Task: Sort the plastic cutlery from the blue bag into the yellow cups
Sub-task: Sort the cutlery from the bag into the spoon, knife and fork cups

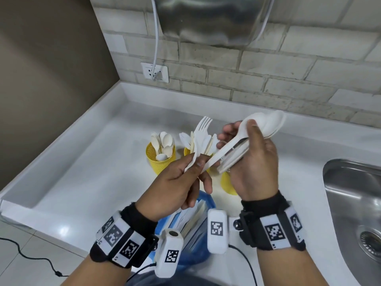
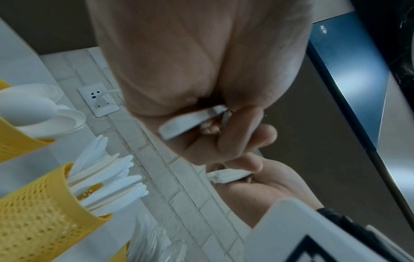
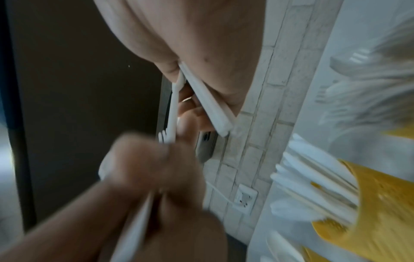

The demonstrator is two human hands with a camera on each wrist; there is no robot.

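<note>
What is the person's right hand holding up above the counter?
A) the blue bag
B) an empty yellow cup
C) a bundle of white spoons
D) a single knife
C. In the head view the right hand grips a bundle of white spoons by their handles, the rounded bowls fanned out past the thumb, while the left hand holds a single fork.

Both hands are raised close together, backs toward the head camera. The left hand (image 1: 177, 182) pinches between thumb and curled fingers; the right hand (image 1: 252, 162) is curled in a grip, thumb on top.
</note>
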